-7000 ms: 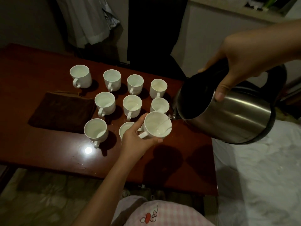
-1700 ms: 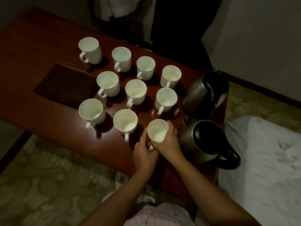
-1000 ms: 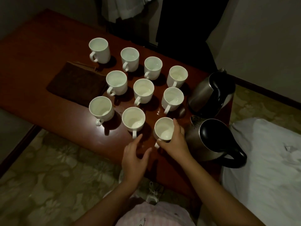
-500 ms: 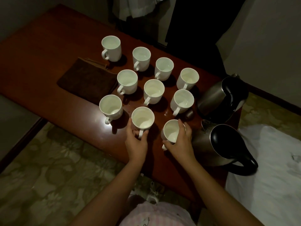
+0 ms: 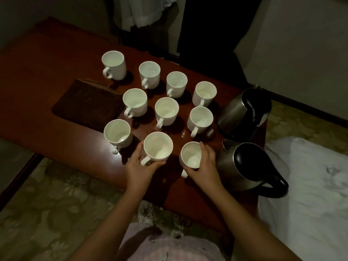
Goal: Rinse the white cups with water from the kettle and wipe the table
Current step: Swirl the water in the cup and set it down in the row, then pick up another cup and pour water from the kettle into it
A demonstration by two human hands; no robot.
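Hands now each grip a white cup: left hand [image 5: 139, 167] has newly taken the middle front cup [image 5: 157, 149], right hand [image 5: 203, 165] keeps the cup [image 5: 190, 155] beside the kettle [image 5: 243, 166], suggesting rinsing proceeds cup to cup.

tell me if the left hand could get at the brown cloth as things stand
Probably not yet: the left hand grips a white cup. Once freed, the brown cloth lies uncovered to its left, nothing between.

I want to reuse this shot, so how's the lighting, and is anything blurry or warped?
Head view: dim throughout, the white cups brightest; the brown cloth nearly merges with the table; wide-angle bending shows at the edges; both hands, left hand and right hand, look sharp.
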